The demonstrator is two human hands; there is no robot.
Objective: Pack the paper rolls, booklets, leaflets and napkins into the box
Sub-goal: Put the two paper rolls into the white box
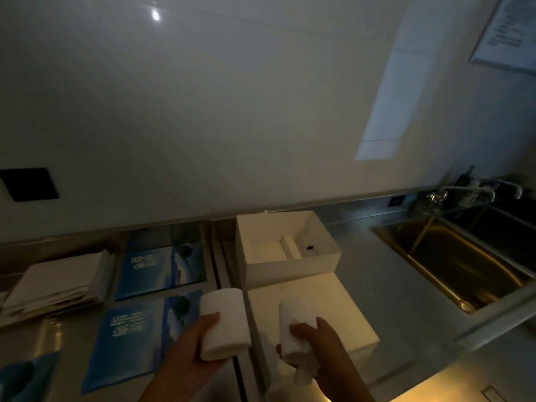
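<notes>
My left hand [188, 352] holds a white paper roll [224, 320] above the counter, left of the box lid. A second white paper roll [295, 332] is gripped in my right hand [322, 343] over the flat white lid [333, 303]. Behind them stands the open white box [290, 268] against the wall, with a roll [291, 246] and white paper lying inside. Blue booklets [161, 269] [130, 338] lie on the counter to the left. A stack of folded white napkins [58, 282] sits at the far left.
A steel sink [452, 256] with a tap [464, 192] is set in the counter at the right. The wall rises directly behind the box. Another blue booklet [26, 375] shows at the bottom left corner. The light is dim.
</notes>
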